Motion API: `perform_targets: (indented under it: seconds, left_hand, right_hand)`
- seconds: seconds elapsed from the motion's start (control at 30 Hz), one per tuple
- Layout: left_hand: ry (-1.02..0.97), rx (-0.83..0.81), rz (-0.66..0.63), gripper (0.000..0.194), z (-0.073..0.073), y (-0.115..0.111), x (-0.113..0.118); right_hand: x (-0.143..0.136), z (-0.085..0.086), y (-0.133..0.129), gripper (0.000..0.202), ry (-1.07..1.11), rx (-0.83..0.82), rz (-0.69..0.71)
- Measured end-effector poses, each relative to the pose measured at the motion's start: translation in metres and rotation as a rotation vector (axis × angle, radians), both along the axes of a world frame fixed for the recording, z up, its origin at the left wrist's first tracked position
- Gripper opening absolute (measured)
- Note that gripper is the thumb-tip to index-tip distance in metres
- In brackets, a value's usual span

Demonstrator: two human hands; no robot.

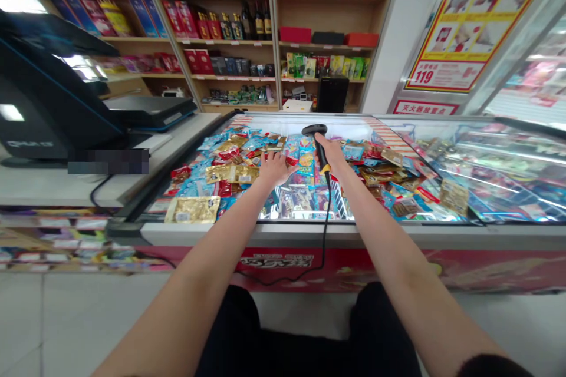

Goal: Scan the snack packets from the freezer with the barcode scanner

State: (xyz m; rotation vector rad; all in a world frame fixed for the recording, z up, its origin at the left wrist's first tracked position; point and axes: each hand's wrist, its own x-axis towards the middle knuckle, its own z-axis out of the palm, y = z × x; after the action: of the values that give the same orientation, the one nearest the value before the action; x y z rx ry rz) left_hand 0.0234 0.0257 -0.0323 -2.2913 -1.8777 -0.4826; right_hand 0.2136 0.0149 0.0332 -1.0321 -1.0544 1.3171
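Blk scanner [315,129], yellow-ended, R hand [331,152] fingers curled round, L hand [274,169] fingers spread nr red pkt [291,161], pinch unclear

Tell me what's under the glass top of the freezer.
Near the front, printed packages and white wire bars show through. What lies beneath the left heap of packets and the right heap is covered and can't be seen.
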Motion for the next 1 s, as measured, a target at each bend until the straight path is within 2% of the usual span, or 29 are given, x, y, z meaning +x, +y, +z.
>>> perform_targets:
  seconds: [0.17, 0.33, 0.4, 0.53, 0.63, 0.8, 1.0]
  left_hand:
    - [-0.142, 0.001, 0.054, 0.059, 0.004, 0.021, 0.004]
    - [-0.471, 0.089, 0.111, 0.059, 0.014, 0.032, 0.003]
    - [-0.636, 0.144, 0.123, 0.052, 0.019, 0.035, 0.000]
    - [-0.947, 0.212, 0.051, 0.025, 0.024, 0.044, -0.011]
    - [-1.141, 0.246, 0.072, 0.019, 0.026, 0.050, -0.019]
    - [-1.463, 0.191, 0.104, 0.018, 0.031, 0.054, -0.020]
    - [-1.658, 0.093, 0.102, 0.020, 0.037, 0.049, -0.018]
  right_hand:
    - [-0.003, -0.014, 0.012, 0.039, -0.022, 0.006, 0.006]
    - [-0.002, -0.022, 0.018, 0.037, -0.002, 0.020, 0.015]
    - [-0.002, -0.022, 0.019, 0.037, -0.002, 0.035, 0.021]
    - [-0.003, -0.020, 0.018, 0.034, -0.003, 0.049, 0.033]
    - [-0.005, -0.018, 0.015, 0.034, -0.004, 0.053, 0.033]
    - [-0.006, -0.017, 0.011, 0.038, 0.003, 0.059, 0.060]
    - [-0.003, -0.014, 0.005, 0.039, -0.027, 0.069, 0.152]
